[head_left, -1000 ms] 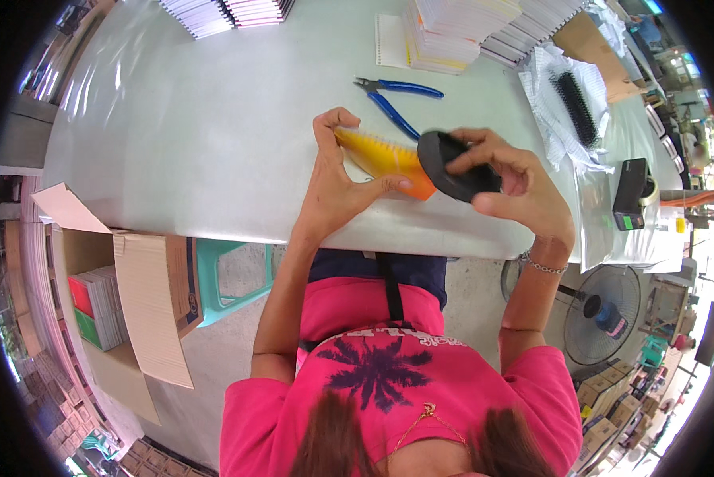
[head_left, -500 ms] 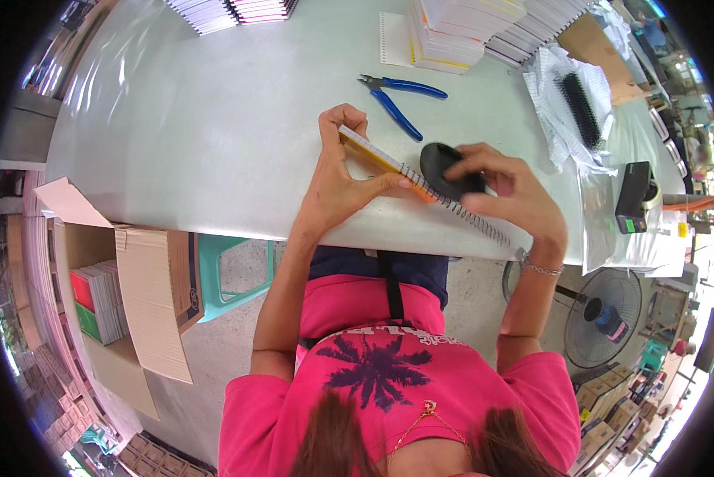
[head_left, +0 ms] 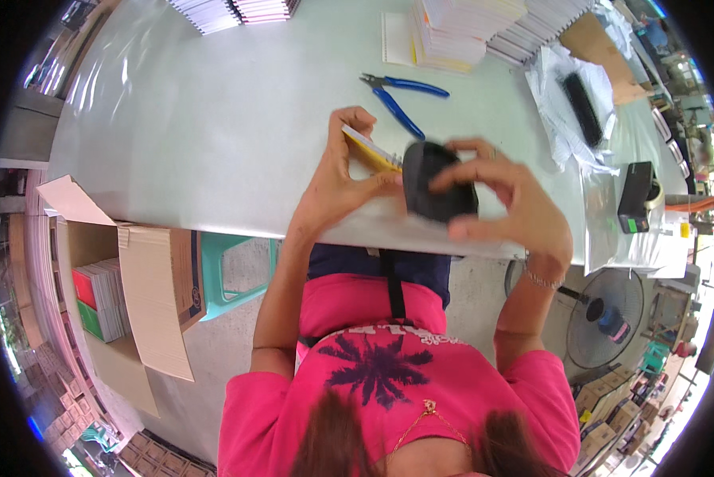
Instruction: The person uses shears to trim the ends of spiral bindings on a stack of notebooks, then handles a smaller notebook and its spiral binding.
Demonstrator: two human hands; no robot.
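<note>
My left hand (head_left: pixel 335 184) pinches a small notebook (head_left: pixel 368 149) with a yellow cover, holding it on edge and slanted above the near side of the table. A metal spiral shows along part of its edge. In my right hand (head_left: pixel 513 199), slightly smeared by motion, is a rounded black palm-sized object (head_left: pixel 423 187), shaped much like a computer mouse. It overlaps the lower right of the notebook and hides most of the spiral. I cannot tell whether the two touch. Just beyond, blue-handled cutting pliers (head_left: pixel 403 114) lie with their handles spread.
Stacked notebooks (head_left: pixel 452 40) stand at the far right, with more spiral-bound ones (head_left: pixel 234 12) at the far left. Black coils (head_left: pixel 584 107) lie on crumpled wrapping (head_left: pixel 544 87). A black tape dispenser (head_left: pixel 634 199) sits at right. An open carton (head_left: pixel 154 294) and green stool (head_left: pixel 230 274) stand below left.
The black object has moved left and toward me, over the notebook's right part, covering the spiral tail that stuck out before. My left hand has shifted only slightly.
</note>
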